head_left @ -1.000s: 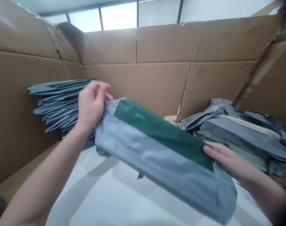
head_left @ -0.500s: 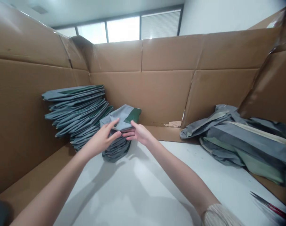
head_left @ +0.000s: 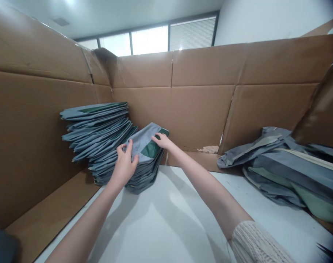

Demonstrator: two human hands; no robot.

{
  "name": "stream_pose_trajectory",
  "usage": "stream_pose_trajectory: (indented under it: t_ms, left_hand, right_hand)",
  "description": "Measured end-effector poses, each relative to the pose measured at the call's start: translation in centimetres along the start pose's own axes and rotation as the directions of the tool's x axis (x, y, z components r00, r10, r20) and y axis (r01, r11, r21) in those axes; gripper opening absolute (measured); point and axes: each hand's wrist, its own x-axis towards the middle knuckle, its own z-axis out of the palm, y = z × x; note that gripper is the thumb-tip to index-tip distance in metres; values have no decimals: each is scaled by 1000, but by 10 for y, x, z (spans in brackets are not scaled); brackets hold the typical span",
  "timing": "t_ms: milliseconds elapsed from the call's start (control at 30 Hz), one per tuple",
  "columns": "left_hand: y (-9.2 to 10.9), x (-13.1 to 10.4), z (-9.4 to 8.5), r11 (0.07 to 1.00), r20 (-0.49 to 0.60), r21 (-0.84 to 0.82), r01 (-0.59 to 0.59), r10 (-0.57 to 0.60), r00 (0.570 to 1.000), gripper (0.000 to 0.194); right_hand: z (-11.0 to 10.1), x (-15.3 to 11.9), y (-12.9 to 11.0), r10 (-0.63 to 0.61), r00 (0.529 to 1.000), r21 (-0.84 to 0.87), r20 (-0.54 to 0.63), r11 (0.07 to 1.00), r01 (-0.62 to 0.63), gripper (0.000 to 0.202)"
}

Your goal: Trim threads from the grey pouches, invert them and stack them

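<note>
A folded grey-blue fabric piece with a dark green patch (head_left: 141, 140) lies on top of a short stack of similar folded pieces (head_left: 144, 179). At its near left edge is my left hand (head_left: 125, 162), with thumb and fingers spread and fingertips against the cloth. My right hand (head_left: 162, 140) rests over the piece's right side, fingers lightly bent on the green part and not visibly gripping. Just to the left, a taller, leaning stack of folded grey-blue pieces (head_left: 98, 135) stands against the short one.
Cardboard walls (head_left: 199, 109) enclose the white table (head_left: 161, 226) at the back and sides. A loose heap of grey and pale green fabric (head_left: 287, 171) lies on the right. Dark pointed tips (head_left: 324, 250) show at lower right, and a dark bundle (head_left: 3, 246) at lower left.
The top piece now lies flatter on the short stack. My right hand has gone from its near right edge to its top, and my left hand has shifted along the near edge. The view has turned slightly.
</note>
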Motion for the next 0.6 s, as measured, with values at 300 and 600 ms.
stream_pose_trajectory:
  t_ms: [300,600]
  left_hand:
    - [-8,-8,11,888,98,436,-148,116,988,69]
    - [-14,-6,28,856,254,426,-293,198,947,60]
  right_hand:
    - [31,68,-27,-105,992,-215,76,969,119,78]
    - [83,90,-8,-141,960,-230,242,953,198,92]
